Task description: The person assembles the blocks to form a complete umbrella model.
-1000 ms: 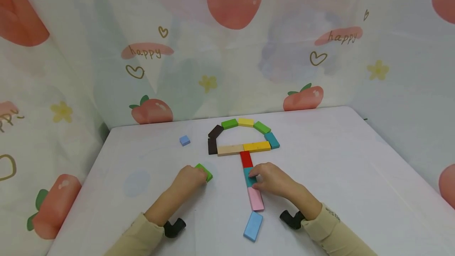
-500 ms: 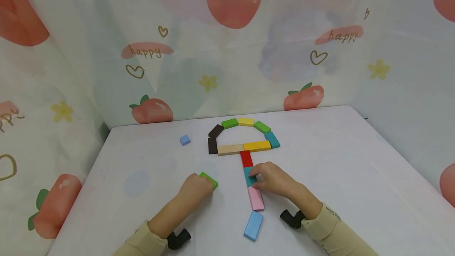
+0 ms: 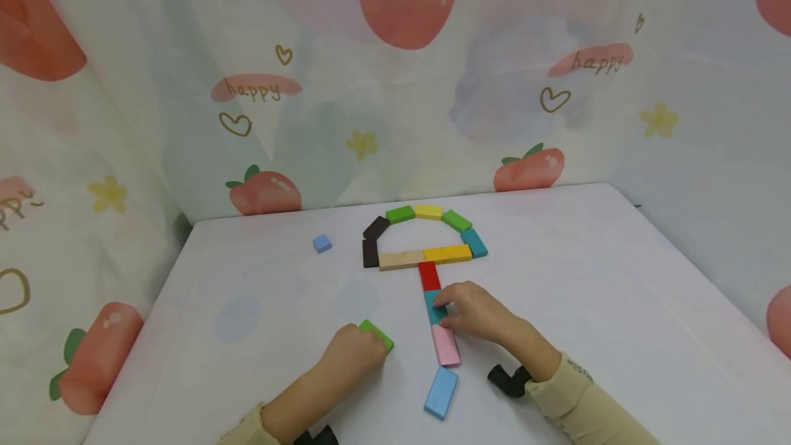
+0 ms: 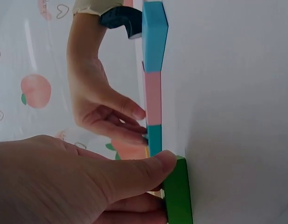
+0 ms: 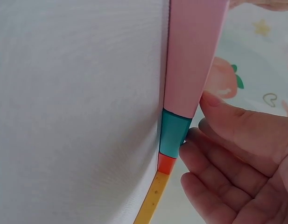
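Note:
My left hand (image 3: 355, 350) pinches a green wooden block (image 3: 378, 335) low over the white table, left of a column of blocks. The left wrist view shows its thumb on one face of that green block (image 4: 179, 198), some fingers hidden behind. My right hand (image 3: 478, 309) rests at the column's right side, fingertips on the teal block (image 3: 434, 313) and thumb by the pink block (image 3: 446, 345). Its fingers are loosely bent in the right wrist view. Above the teal one lies a red block (image 3: 429, 276); below the pink one, a light blue block (image 3: 441, 393) lies askew.
An arch of dark brown (image 3: 370, 253), green, yellow (image 3: 429, 211) and teal blocks stands at the back, closed below by a tan block (image 3: 401, 260) and a yellow-orange block (image 3: 448, 254). A small blue block (image 3: 322, 244) lies to its left. Patterned cloth (image 3: 395, 122) hangs behind the table.
My left hand has carried the green block to the right and nearer to me, toward the column. The right hand and the laid blocks have stayed in place.

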`<state>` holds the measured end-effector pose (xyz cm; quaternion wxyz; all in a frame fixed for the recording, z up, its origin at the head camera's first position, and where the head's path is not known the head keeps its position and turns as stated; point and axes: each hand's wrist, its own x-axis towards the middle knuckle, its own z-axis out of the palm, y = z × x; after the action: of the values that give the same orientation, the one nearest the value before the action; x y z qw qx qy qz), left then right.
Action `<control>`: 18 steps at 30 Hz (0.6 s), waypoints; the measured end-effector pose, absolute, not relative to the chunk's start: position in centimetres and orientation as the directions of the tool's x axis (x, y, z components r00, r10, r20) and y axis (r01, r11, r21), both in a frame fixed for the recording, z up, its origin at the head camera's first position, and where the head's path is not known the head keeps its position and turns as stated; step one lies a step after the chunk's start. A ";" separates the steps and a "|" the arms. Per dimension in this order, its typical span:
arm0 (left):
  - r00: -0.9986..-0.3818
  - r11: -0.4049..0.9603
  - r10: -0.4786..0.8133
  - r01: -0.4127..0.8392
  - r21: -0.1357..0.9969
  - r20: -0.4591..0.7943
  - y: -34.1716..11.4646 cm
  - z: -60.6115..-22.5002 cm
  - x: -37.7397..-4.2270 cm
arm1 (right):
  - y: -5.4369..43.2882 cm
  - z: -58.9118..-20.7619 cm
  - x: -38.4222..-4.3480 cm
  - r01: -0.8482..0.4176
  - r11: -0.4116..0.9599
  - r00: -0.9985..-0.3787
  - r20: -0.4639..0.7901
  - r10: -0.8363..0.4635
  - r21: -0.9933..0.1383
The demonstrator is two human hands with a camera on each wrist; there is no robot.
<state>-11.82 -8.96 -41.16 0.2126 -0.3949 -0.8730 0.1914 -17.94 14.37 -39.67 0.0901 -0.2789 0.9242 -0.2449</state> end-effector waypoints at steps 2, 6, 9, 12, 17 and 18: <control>-0.588 0.608 0.778 0.615 -0.503 0.222 -8.8 -41.0 -11.5 | 14.4 -39.7 -17.9 -0.462 0.728 -0.833 -0.035 -0.552 -0.506; -0.585 0.607 0.779 0.615 -0.502 0.225 -8.6 -40.8 -11.1 | 14.4 -39.7 -17.9 -0.448 0.733 -0.839 -0.042 -0.542 -0.511; -0.587 0.612 0.777 0.620 -0.491 0.228 -8.5 -40.9 -11.1 | 14.5 -39.8 -17.9 -0.447 0.735 -0.840 -0.042 -0.540 -0.510; -0.585 0.614 0.778 0.628 -0.478 0.231 -8.5 -41.0 -11.0 | 14.5 -39.9 -18.0 -0.449 0.735 -0.840 -0.041 -0.541 -0.507; -0.597 0.620 0.772 0.632 -0.466 0.218 -8.4 -41.1 -10.6 | 14.4 -39.9 -18.0 -0.463 0.730 -0.835 -0.027 -0.549 -0.503; -0.601 0.620 0.771 0.632 -0.464 0.210 -8.4 -41.1 -10.6 | 14.4 -39.9 -18.0 -0.465 0.728 -0.835 -0.025 -0.550 -0.504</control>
<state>-10.57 -8.36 -41.13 0.1990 -0.3996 -0.8778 0.1738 -18.02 14.43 -39.90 0.0867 -0.2742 0.9255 -0.2464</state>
